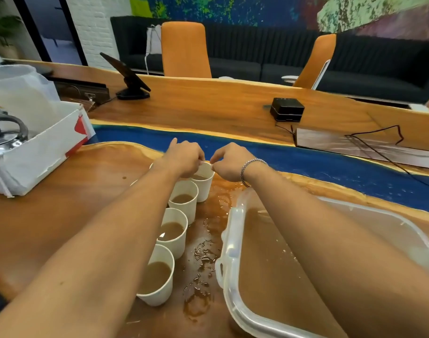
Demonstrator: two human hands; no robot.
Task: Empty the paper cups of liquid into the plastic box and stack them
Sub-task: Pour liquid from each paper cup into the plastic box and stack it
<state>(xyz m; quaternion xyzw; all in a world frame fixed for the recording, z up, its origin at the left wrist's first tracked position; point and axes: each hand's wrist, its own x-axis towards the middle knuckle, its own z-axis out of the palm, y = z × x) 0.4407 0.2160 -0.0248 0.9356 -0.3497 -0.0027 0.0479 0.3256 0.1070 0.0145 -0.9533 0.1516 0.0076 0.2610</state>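
Head view, both hands (184,158) pinching cup rim (206,164)

Steel kettle (6,139) sits in white carton (47,152) at left; tablet on stand (127,74) and cabled black device (287,109) rest on far tabletop (208,103), orange chair (184,50) behind.

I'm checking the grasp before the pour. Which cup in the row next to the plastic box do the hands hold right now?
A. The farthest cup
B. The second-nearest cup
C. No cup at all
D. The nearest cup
A: the left hand and the right hand both pinch the rim of the farthest cup, which has brown liquid in it.
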